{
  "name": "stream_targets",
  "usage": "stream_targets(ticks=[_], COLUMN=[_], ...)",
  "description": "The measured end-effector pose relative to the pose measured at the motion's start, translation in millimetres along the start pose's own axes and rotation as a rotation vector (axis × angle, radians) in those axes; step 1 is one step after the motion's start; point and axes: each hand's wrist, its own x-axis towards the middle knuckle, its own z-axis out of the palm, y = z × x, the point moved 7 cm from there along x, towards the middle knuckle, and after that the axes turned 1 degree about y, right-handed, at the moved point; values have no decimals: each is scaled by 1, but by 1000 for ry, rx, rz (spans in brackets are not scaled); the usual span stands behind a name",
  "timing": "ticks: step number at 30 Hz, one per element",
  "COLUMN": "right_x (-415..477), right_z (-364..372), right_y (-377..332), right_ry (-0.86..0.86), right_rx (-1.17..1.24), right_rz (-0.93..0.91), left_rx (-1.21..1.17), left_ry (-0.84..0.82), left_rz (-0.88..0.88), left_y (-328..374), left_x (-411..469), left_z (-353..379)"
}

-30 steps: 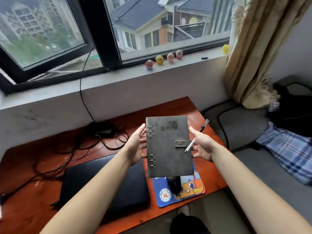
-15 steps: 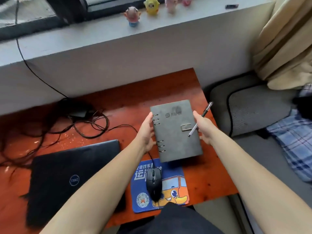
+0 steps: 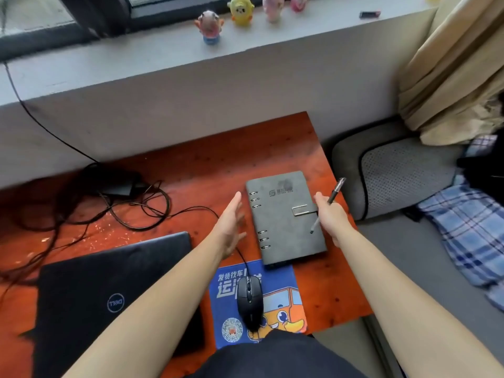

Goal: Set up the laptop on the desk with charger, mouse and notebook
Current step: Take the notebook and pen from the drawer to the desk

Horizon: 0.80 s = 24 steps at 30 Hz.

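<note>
Lying flat on the desk (image 3: 218, 165), the notebook (image 3: 283, 219) is closed. Left hand (image 3: 230, 227) beside it, fingers straight, holding nothing. Right hand (image 3: 331, 216) at its right edge grips a pen (image 3: 336, 188).

Notebook (image 3: 286, 222): grey cover, closed, metal binder rings down its left side, strap clasp on the right, small logo near the far end. Lies flat on the bench (image 3: 218, 165), right of centre, near corner overlapping the far edge of the blue mouse pad (image 3: 283, 279). Right hand (image 3: 330, 216), gripping a pen (image 3: 334, 193), sits at its right edge.

Laptop (image 3: 95, 282): black, lid shut, round logo up; near left of bench, slightly skewed.

Mouse (image 3: 249, 304): black, wired, on the pad, just right of the laptop; cord runs far-left.

Charger (image 3: 120, 186): black brick, far left by the wall, amid loose tangled black cables (image 3: 152, 214).
</note>
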Motion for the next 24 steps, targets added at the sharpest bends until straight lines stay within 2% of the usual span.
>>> stream_targets(ticks=[2,6,11,13,16,19,22,24], right_x=[-7,-31,-52,-60,-67,-69,-70,-71], right_z=[-2,43,115,141,173,191,194,194], right_y=[-9,-30,-44,-45,-42,-35,-33,-33], right_ry=[115,20,-57,-80,-126,-164,-133,-112], right_rx=[-223,-343,-481,-580,-713,-812,-831,-813], right_rz=[-100,-235,-318,-365,-430,-452,-484,-507], left_rx=[104,417,1191,1400,1503,1545,1511,1584], left_ry=[28,134,329,351,291,267,285,286], left_rz=[64,211,326,342,241,218,216,218], left_y=[2,7,-19,-39,-71,-82,-76,-74], left_x=[-5,-18,-36,-43,-48,-48,-46,-46], left_z=[-18,-70,-124,-135,-148,-155,-157,-158])
